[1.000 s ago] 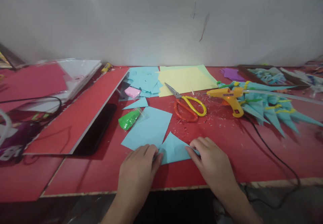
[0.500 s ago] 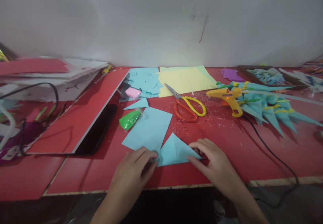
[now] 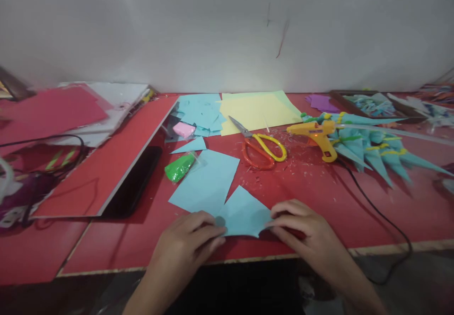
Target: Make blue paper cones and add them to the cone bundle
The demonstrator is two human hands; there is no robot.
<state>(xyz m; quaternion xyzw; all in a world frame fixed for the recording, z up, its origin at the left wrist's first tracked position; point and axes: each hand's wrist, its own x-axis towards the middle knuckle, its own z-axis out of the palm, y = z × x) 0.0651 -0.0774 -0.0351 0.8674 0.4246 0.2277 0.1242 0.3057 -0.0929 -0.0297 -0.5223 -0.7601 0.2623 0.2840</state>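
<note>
A light blue paper piece (image 3: 245, 213) lies near the table's front edge, its peak pointing away from me. My left hand (image 3: 191, 239) pinches its left corner between fingers and thumb. At the opposite corner, my right hand (image 3: 298, 223) grips the paper, which curls up there. A blue paper square (image 3: 209, 182) lies flat just behind my left hand. On that square's left side rests a green piece in clear wrapping (image 3: 180, 167). Beyond it are a small blue paper triangle (image 3: 189, 145) and a pink block in clear wrap (image 3: 184, 129).
Scissors (image 3: 264, 150) with red and yellow handles lie mid-table. A yellow glue gun (image 3: 315, 135) with a trailing black cord sits right, against blue paper cones (image 3: 379, 159). Yellow sheets (image 3: 260, 109) lie at the back. A red board (image 3: 106, 163) slants over a dark device (image 3: 142, 182) at left.
My right hand has changed its grip, and the paper's right corner now curls upward. The left hand's fingers lie further over the left corner. The view has shifted slightly.
</note>
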